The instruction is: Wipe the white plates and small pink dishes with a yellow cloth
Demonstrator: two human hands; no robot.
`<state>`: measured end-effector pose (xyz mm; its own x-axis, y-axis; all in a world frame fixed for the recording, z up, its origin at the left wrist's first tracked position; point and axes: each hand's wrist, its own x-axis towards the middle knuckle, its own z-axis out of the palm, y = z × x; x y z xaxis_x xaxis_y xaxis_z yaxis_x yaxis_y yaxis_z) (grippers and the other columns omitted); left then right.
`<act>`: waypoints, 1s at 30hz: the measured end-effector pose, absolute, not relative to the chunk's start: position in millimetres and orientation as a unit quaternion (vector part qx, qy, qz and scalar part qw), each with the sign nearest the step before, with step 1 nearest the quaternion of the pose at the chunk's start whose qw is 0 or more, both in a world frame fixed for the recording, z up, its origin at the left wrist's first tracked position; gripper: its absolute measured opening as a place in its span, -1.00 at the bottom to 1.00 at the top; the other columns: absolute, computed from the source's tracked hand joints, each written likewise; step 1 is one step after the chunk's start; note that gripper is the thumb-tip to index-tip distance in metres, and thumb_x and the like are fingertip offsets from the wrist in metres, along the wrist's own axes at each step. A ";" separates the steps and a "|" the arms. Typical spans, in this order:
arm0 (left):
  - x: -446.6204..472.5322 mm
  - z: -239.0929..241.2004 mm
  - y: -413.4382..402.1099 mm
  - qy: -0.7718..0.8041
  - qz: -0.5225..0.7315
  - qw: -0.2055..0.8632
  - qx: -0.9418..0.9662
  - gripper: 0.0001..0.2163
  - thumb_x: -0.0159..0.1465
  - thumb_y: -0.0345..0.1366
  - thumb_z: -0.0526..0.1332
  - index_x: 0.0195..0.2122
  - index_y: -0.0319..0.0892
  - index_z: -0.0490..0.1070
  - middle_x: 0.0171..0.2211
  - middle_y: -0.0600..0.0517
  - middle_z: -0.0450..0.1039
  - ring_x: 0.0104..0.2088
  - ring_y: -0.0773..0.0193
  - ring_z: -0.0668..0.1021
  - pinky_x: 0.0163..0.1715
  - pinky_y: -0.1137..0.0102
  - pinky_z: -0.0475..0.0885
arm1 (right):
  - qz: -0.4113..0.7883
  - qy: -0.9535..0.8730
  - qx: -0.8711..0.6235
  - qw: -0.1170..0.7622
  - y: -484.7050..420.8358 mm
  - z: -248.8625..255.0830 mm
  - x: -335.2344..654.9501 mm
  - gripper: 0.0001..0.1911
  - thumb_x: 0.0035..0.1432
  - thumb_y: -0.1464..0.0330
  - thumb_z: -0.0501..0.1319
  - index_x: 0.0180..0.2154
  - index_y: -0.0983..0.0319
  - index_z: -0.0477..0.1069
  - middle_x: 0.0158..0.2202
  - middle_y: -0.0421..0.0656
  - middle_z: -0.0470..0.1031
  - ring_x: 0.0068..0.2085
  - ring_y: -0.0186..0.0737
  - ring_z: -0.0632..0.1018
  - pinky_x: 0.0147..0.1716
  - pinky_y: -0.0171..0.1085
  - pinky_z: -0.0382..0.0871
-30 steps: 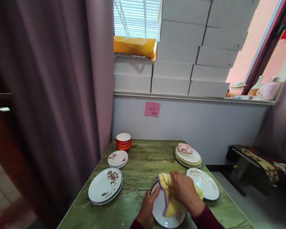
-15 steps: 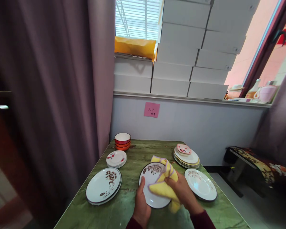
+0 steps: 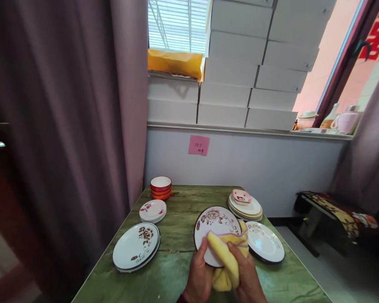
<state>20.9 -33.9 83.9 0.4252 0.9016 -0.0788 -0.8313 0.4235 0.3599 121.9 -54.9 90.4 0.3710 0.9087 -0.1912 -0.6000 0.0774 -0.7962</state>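
A white plate [image 3: 205,227] with a dark rim and a brown flower pattern is held tilted above the table, its face towards me. My left hand [image 3: 199,273] grips its lower left edge, thumb on the face. In my right hand [image 3: 244,269] is a yellow cloth [image 3: 224,252] with a purple edge, folded over the plate's lower right rim. The cloth hides part of the plate and some of my fingers. To the right lies a similar flowered plate [image 3: 265,242]; on the left, large flowered plates [image 3: 129,248] are stacked.
The green table [image 3: 177,273] also bears small flowered plates [image 3: 152,209], stacked red and orange bowls [image 3: 161,191], and a plate stack [image 3: 254,208] topped by a small pink dish [image 3: 241,196]. White boxes [image 3: 227,92] line the sill behind. A curtain [image 3: 129,105] hangs at left.
The plate has moved slightly right and up and is turned. My right hand has brought the cloth from across the plate's face to its lower right rim, closer to my left hand.
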 end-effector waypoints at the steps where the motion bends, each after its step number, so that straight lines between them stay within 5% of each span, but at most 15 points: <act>1: 17.6 90.6 -34.6 0.129 0.510 0.836 0.155 -0.62 0.32 -0.19 0.20 0.10 -0.24 0.48 0.10 -0.17 0.51 0.21 -0.08 0.42 0.31 0.06 0.14 | 0.519 -0.184 -0.430 0.715 -55.4 92.2 130.2 -0.26 -0.20 0.14 0.45 0.04 0.27 0.39 -0.15 -0.02 0.64 -0.19 0.10 0.65 -0.13 -0.02 0.54; 5: -3.5 109.9 -31.0 0.177 0.523 0.797 0.246 -0.64 0.24 -0.25 0.29 0.05 -0.20 0.52 0.04 -0.16 0.56 0.13 -0.06 0.51 0.22 0.10 0.26 | 0.468 -0.274 -0.511 0.667 -58.7 102.4 165.9 -0.34 -0.21 0.12 0.44 -0.06 0.26 0.44 -0.22 -0.04 0.64 -0.24 0.10 0.65 -0.23 -0.05 0.54; 13: -36.4 120.4 -27.0 0.322 0.426 0.703 0.470 -0.70 0.13 -0.15 0.40 -0.17 -0.22 0.62 -0.28 -0.04 0.65 -0.23 0.05 0.59 -0.24 0.33 0.42 | 0.334 -0.659 -0.549 0.391 -63.8 155.2 180.0 -0.74 0.01 0.29 0.19 -0.24 0.21 0.51 -0.28 -0.14 0.63 -0.25 -0.09 0.57 -0.27 -0.27 0.39; 19: -37.5 142.4 -32.9 0.311 0.364 0.666 0.572 -0.65 0.17 -0.13 0.35 -0.08 -0.21 0.60 -0.21 -0.01 0.63 -0.12 0.02 0.55 -0.13 0.34 0.39 | 0.197 -0.755 -0.581 0.231 -62.1 184.2 165.2 -0.82 -0.10 0.43 0.12 -0.40 0.16 0.45 -0.40 -0.22 0.60 -0.34 -0.19 0.55 -0.35 -0.33 0.19; 25: -31.1 144.8 -31.0 0.339 0.377 0.659 0.555 -0.68 0.13 -0.11 0.38 -0.16 -0.20 0.63 -0.33 0.03 0.63 -0.22 0.11 0.56 -0.24 0.41 0.39 | 0.152 -0.766 -0.589 0.209 -60.1 197.7 157.0 -0.87 -0.11 0.45 0.14 -0.45 0.15 0.42 -0.47 -0.26 0.55 -0.40 -0.24 0.52 -0.41 -0.33 0.09; 30: -30.6 144.7 -32.3 0.368 0.460 0.674 0.445 -0.62 0.03 -0.01 0.43 -0.37 -0.29 0.62 -0.52 0.02 0.59 -0.50 0.27 0.52 -0.49 0.46 0.35 | 0.293 -0.707 -0.552 0.331 -55.2 203.6 157.9 -0.81 -0.09 0.41 0.20 -0.34 0.18 0.48 -0.37 -0.22 0.59 -0.34 -0.20 0.53 -0.39 -0.35 0.28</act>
<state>-30.6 -32.3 144.7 0.3057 0.9481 -0.0874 -0.2923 0.1808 0.9391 157.9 -55.2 203.6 -0.1713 0.9746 0.1443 0.5866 0.2186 -0.7798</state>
